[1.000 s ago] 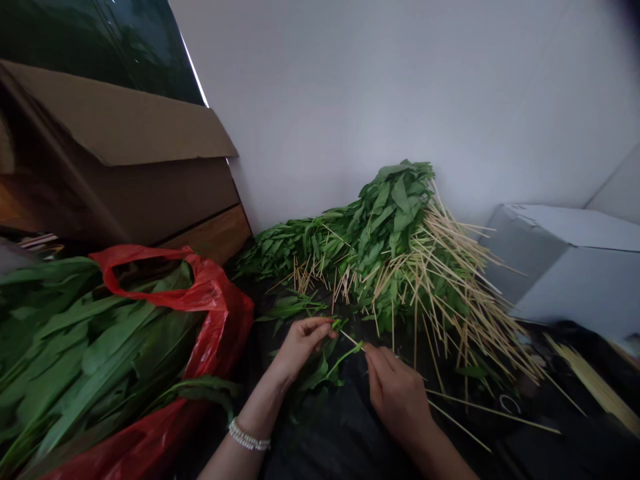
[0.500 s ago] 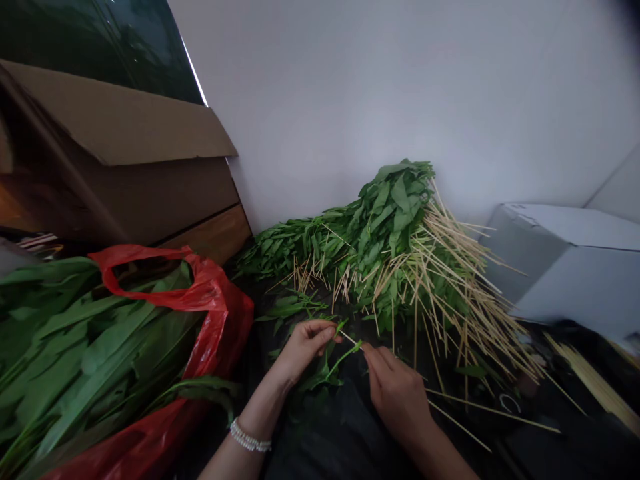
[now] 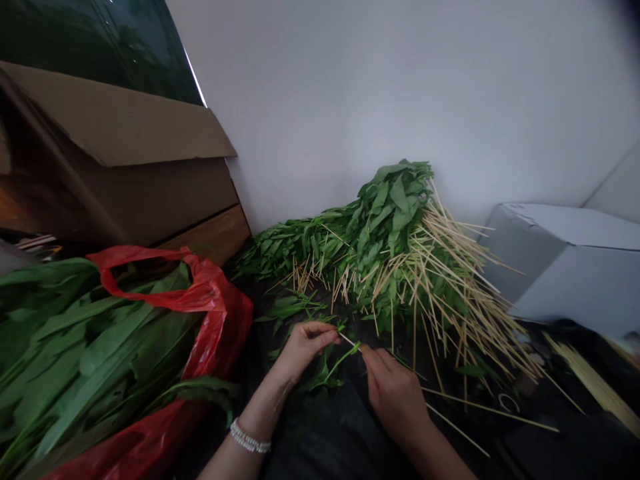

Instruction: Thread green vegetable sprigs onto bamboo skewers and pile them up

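Between my two hands runs a thin wooden skewer (image 3: pixel 346 339) with green leafy stems (image 3: pixel 340 363) on it. My left hand (image 3: pixel 313 343), a beaded bracelet on its wrist, pinches a green stem at the skewer's left end. The fingers of my right hand (image 3: pixel 393 383) are closed on the skewer's right part, just beside a bent stem. Leaves of the held greens hang below, over the black surface. Behind the hands lies a big heap of skewered greens (image 3: pixel 395 200), its bare skewers (image 3: pixel 460 287) fanning out to the right.
At left, a red plastic bag (image 3: pixel 220 313) bulges with long green leaves (image 3: pixel 100 360). Behind it stands an open cardboard box (image 3: pixel 150 193). A white box (image 3: pixel 575 267) is at the right, near a bundle of skewers (image 3: pixel 595 380). A white wall (image 3: pixel 350 100) closes off the back.
Both hands stay almost in place, still on the skewer and stems. The left fingers have shifted slightly at the stem, covering more of it.
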Action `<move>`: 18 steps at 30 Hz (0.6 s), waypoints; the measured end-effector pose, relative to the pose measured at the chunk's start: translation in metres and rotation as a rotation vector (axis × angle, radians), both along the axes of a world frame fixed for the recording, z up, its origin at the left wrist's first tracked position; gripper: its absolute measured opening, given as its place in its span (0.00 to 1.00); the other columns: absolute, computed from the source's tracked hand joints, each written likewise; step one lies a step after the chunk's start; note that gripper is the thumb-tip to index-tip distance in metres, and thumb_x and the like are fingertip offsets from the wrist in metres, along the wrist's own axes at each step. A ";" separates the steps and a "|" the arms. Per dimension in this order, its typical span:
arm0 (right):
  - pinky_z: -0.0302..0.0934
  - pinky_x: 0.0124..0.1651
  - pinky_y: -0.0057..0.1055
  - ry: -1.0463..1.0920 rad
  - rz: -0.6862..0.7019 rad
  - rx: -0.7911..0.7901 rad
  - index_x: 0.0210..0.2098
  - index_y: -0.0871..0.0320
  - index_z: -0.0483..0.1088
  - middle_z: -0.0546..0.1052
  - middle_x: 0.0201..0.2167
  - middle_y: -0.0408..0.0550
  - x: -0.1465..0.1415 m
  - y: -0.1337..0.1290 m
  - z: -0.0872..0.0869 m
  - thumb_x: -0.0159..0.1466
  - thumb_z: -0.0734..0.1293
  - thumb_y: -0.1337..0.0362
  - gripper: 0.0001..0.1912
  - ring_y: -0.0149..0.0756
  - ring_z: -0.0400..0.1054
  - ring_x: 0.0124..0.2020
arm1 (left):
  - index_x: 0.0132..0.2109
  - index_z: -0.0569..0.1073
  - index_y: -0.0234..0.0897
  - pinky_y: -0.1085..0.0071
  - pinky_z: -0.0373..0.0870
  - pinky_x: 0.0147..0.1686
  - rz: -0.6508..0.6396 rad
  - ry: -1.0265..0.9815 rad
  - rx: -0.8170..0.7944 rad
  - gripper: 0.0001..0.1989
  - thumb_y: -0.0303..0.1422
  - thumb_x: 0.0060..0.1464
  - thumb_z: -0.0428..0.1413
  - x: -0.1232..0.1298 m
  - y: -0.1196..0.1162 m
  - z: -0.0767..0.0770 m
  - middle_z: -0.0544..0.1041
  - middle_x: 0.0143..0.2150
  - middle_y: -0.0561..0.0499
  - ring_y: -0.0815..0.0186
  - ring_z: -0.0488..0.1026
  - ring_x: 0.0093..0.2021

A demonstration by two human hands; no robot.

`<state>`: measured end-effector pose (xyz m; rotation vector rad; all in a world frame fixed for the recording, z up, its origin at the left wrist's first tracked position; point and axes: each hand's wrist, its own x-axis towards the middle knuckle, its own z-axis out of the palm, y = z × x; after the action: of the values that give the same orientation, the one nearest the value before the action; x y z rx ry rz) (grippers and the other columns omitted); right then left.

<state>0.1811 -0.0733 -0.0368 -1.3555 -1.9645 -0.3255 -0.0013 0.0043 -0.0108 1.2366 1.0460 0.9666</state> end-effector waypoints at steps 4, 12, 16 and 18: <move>0.62 0.32 0.28 0.014 0.019 -0.027 0.46 0.63 0.71 0.74 0.28 0.48 -0.002 -0.001 -0.001 0.71 0.51 0.69 0.18 0.33 0.72 0.29 | 0.33 0.81 0.32 0.77 0.53 0.21 -0.031 -0.007 -0.025 0.18 0.44 0.41 0.68 0.001 -0.002 -0.002 0.80 0.28 0.48 0.75 0.61 0.21; 0.61 0.29 0.28 -0.006 0.023 0.026 0.46 0.64 0.71 0.74 0.28 0.48 -0.008 -0.003 -0.001 0.71 0.50 0.70 0.19 0.33 0.72 0.26 | 0.28 0.81 0.33 0.74 0.64 0.36 -0.219 -0.082 -0.025 0.15 0.41 0.37 0.70 0.007 -0.008 -0.002 0.78 0.36 0.49 0.67 0.71 0.35; 0.60 0.30 0.27 0.019 0.046 0.029 0.44 0.63 0.71 0.74 0.27 0.47 -0.008 -0.004 0.003 0.70 0.52 0.70 0.17 0.31 0.71 0.26 | 0.34 0.81 0.32 0.77 0.56 0.25 -0.103 0.007 -0.019 0.20 0.46 0.40 0.68 -0.003 0.000 0.001 0.76 0.30 0.50 0.73 0.63 0.25; 0.60 0.31 0.26 0.030 0.041 0.030 0.43 0.62 0.72 0.73 0.26 0.46 -0.006 -0.004 0.004 0.70 0.53 0.70 0.16 0.31 0.71 0.26 | 0.36 0.81 0.31 0.77 0.52 0.22 -0.003 0.033 0.004 0.23 0.50 0.46 0.63 -0.007 0.005 -0.002 0.70 0.21 0.54 0.74 0.57 0.21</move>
<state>0.1748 -0.0772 -0.0323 -1.2929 -1.9525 -0.3126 -0.0079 0.0094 -0.0128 1.2606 1.0676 0.9492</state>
